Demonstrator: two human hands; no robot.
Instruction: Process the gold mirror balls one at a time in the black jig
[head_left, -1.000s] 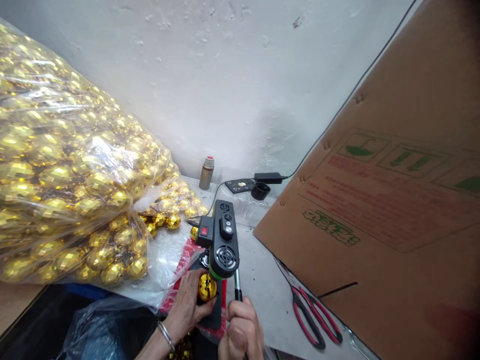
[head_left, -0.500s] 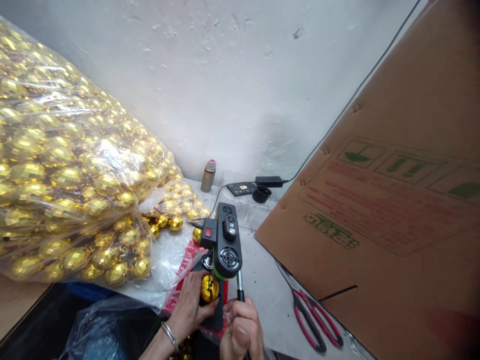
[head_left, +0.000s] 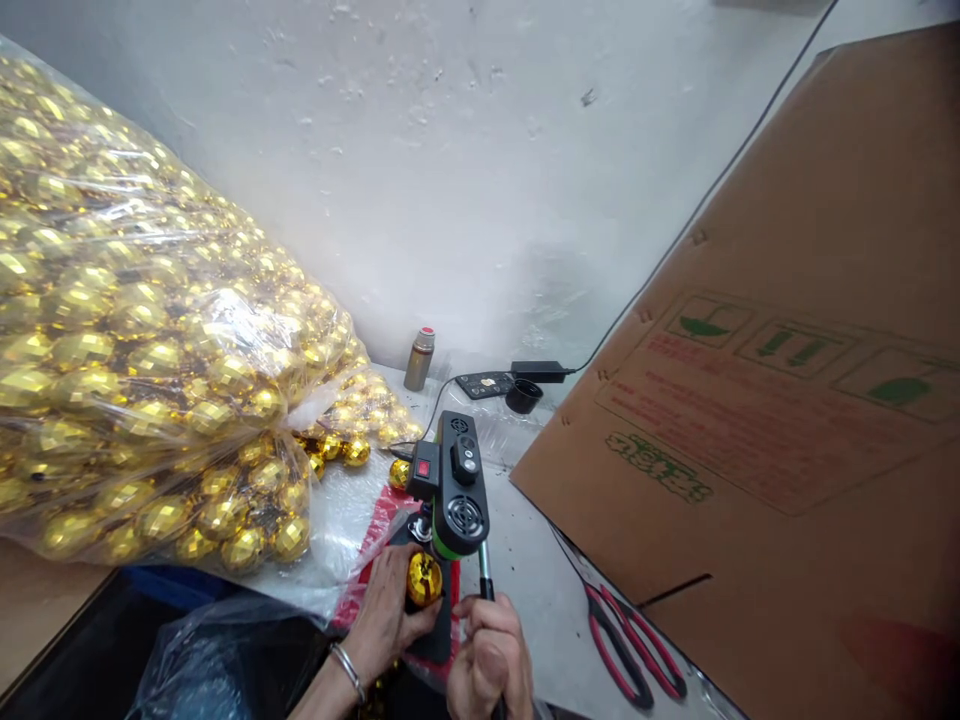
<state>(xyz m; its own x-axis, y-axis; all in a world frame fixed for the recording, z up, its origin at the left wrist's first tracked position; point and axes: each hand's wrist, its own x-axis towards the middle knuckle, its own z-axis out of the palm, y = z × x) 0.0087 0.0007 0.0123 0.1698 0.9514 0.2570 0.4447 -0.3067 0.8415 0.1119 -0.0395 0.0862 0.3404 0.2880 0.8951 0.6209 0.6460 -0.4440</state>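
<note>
My left hand (head_left: 381, 608), with a silver bangle at the wrist, is closed on a shiny gold faceted ball (head_left: 425, 579). It holds the ball on the dark base, just below the front end of a small black bench machine (head_left: 460, 475) with a red switch. My right hand (head_left: 491, 652) is wrapped round the black-gripped lever (head_left: 486, 578) at the machine's right side. A red sheet (head_left: 369, 552) lies beneath the base. Whether the ball touches the machine's underside I cannot tell.
At the left bulges a large clear bag (head_left: 150, 350) of gold balls, with loose ones (head_left: 356, 453) beside it. A cardboard box (head_left: 750, 420) leans at the right, near red-handled scissors (head_left: 626, 640). Behind stand a flask (head_left: 419, 360), a black cup (head_left: 523, 396) and a power adapter (head_left: 538, 372).
The camera view has shifted slightly, so most things sit a little differently in the frame. Both hands keep their holds on the ball and the lever.
</note>
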